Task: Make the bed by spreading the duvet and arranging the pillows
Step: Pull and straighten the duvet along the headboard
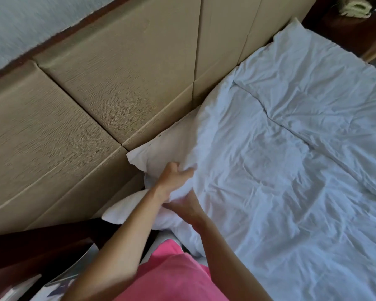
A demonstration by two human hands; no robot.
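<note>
Right hand [186, 206]: pinching duvet [258, 170] edge at near corner; keep hold, pull taut.
Left hand [175, 173]: gripping bunched duvet corner beside headboard [96, 94]; draw square to bed edge.
Duvet: spread over bed, creased; smooth outward.
Pillow [295, 40]: far corner against headboard; arrange last.

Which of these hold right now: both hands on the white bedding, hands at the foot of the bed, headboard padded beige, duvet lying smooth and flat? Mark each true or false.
1. Both hands are on the white bedding: true. The left hand and right hand grip the duvet at its corner.
2. The hands work at the foot of the bed: false. They are beside the headboard.
3. The headboard is padded beige: true.
4. The duvet lies smooth: false. It is creased all over.
</note>
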